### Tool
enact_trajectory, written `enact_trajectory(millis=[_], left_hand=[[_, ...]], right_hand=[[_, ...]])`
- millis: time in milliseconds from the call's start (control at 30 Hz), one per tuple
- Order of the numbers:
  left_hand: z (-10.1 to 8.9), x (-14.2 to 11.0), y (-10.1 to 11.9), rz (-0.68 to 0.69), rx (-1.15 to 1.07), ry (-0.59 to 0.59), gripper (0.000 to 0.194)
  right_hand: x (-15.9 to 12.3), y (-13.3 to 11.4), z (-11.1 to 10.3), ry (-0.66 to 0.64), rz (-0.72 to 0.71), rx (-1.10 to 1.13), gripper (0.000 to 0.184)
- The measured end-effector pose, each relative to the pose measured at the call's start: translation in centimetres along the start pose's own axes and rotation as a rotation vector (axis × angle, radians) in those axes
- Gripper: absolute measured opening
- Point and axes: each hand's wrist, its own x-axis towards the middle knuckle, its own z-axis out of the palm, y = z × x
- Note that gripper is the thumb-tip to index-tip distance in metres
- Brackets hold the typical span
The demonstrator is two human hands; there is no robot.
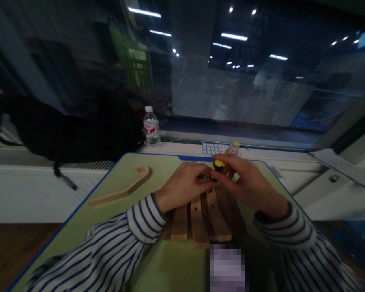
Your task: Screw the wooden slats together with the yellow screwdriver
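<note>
In the middle of the table, my right hand is closed around a short screwdriver with a yellow and black handle, held upright over a wooden piece made of several slats. Small dark holes or screws show in the slats. My left hand is closed in a pinch beside the screwdriver's lower end. What its fingertips grip is too small to make out. The screwdriver's tip is hidden by the fingers. To the left, a curved wooden hook-shaped piece lies apart from both hands.
The green table has a blue edge. On the sill behind it stand a water bottle, a blue-and-white grid card and a clear bag-like item with a yellow top. A black bag lies at left. Papers lie at right.
</note>
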Motion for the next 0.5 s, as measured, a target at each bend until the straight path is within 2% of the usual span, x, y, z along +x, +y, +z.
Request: enact_trajectory(millis=[133,333,500], left_hand=[[-0.06,0.01,0.02,0.007,-0.009,0.000,0.014],[0.24,-0.13,-0.26,0.029,0.053,0.005,0.026],[0.31,-0.20,-0.37,0.069,0.092,-0.013,0.026]], right_hand=[[0.01,-0.21,-0.38,-0.029,-0.058,-0.003,0.036],[0.00,-0.21,-0.52,-0.007,-0.050,-0.018,0.033],[0.01,-0.17,-0.59,-0.015,-0.063,-0.028,0.037]])
